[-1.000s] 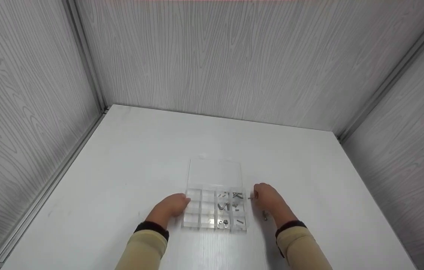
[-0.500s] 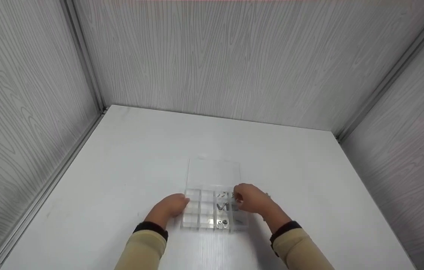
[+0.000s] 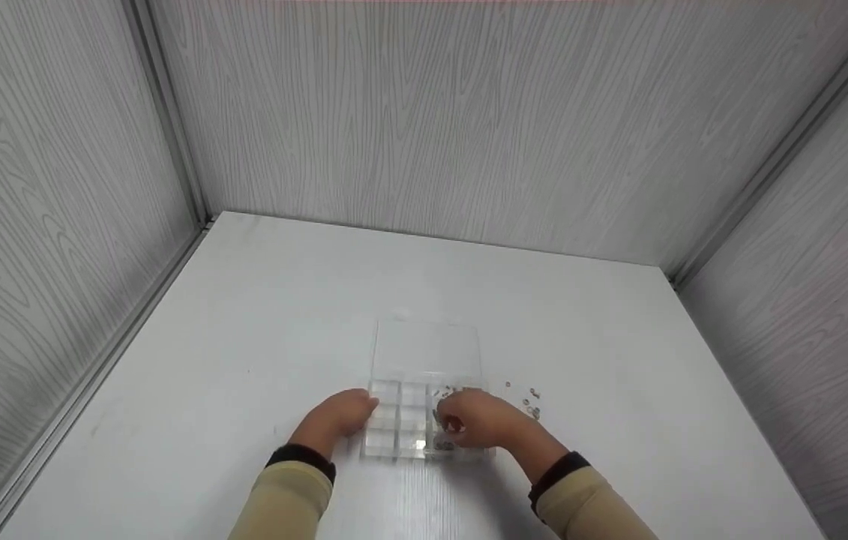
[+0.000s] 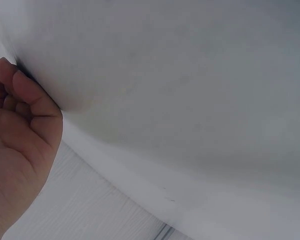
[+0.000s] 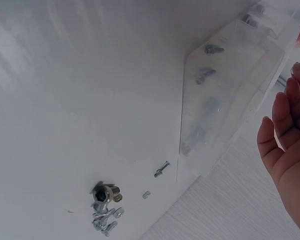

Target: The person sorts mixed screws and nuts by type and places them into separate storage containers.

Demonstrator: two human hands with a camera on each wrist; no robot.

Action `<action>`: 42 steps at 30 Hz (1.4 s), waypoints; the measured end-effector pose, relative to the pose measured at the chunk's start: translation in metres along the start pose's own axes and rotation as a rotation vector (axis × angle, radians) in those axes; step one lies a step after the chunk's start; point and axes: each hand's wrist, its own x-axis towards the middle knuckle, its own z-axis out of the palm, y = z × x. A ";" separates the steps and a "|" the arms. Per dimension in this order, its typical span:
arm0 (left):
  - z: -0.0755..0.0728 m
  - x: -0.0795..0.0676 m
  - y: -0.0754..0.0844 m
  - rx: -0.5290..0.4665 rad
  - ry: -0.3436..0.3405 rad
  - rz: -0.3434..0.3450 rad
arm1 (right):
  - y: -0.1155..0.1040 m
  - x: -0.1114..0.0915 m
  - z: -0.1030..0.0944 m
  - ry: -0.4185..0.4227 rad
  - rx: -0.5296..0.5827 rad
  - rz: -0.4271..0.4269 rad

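A clear plastic compartment box (image 3: 399, 453) lies on the table with its clear lid (image 3: 427, 346) folded back flat behind it. My left hand (image 3: 343, 410) holds the box's left side, thumb at the rim. Over the third column from the left is my right hand (image 3: 480, 417), fingers curled and fingertips pinched together low over the compartments. The small screw it pinched earlier is hidden by the fingers. Screws and nuts in the right columns are mostly covered by this hand. In the right wrist view, several screws (image 5: 208, 74) show blurred through the box wall.
Loose hardware lies right of the box, including a large hex socket bolt (image 5: 102, 194), a small screw (image 5: 162, 169) and a nut (image 5: 146, 194). The white table (image 3: 244, 300) is enclosed by grey wood-grain panels (image 3: 424, 112) at the back and sides.
My right hand has moved left from beside the box, across the rightmost column, to the third column, uncovering the loose hardware on the table. My left hand has stayed at the box.
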 end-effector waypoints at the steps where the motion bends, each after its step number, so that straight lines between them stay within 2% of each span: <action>1: 0.000 0.001 0.000 0.000 -0.002 -0.001 | 0.000 0.000 0.001 -0.002 -0.001 -0.007; 7: 0.001 0.002 -0.001 0.006 -0.010 -0.025 | 0.006 -0.001 0.004 0.010 0.036 -0.002; 12: 0.002 0.002 -0.001 0.003 -0.003 -0.019 | 0.020 -0.007 -0.001 0.079 0.130 0.081; 17: 0.003 0.001 -0.002 0.010 0.008 -0.007 | 0.041 -0.012 -0.005 0.210 0.225 0.252; 21: 0.003 0.001 -0.002 0.020 0.018 -0.002 | 0.060 -0.017 -0.003 0.340 0.181 0.438; 23: 0.003 0.001 -0.002 0.019 0.020 -0.006 | 0.069 -0.020 -0.001 0.371 0.142 0.548; 27: 0.003 0.000 -0.002 0.019 0.024 -0.014 | 0.083 -0.024 0.003 0.344 0.116 0.706; 30: 0.003 0.000 -0.003 0.019 0.014 -0.017 | 0.089 -0.025 0.007 0.270 0.119 0.756; 35: 0.003 0.001 -0.005 0.012 -0.023 -0.019 | 0.094 -0.025 0.017 0.168 0.103 0.782; 42: 0.002 0.001 -0.004 0.028 -0.015 0.004 | 0.097 -0.022 0.023 0.170 0.066 0.785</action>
